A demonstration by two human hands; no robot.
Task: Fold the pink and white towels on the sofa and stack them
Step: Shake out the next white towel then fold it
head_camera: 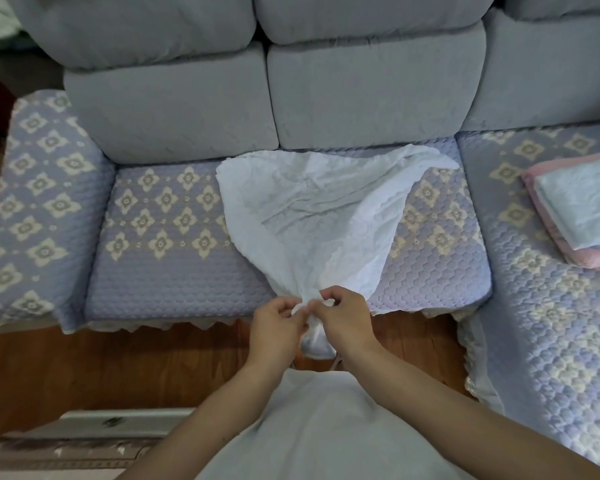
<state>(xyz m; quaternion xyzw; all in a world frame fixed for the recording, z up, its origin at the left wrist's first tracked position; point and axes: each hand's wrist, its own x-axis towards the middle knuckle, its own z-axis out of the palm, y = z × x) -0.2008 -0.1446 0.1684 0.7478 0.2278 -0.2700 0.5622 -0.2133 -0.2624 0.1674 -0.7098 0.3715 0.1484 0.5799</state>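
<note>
where both hands' [278,327] [343,317] grip pinches it, the crumpled white towel [309,209] fans out, seemingly thin.

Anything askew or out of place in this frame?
Only the white towel: crumpled and unfolded, bunched where both hands pinch it at the seat's front edge. The folded stack lies neat.

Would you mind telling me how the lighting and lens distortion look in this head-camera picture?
Head view: soft, dim daylight, brightest on the sofa seat at right; the wide lens bows the sofa edges; the white towel is sharp, while both hands, left and right, look slightly soft; no strong glare.
</note>
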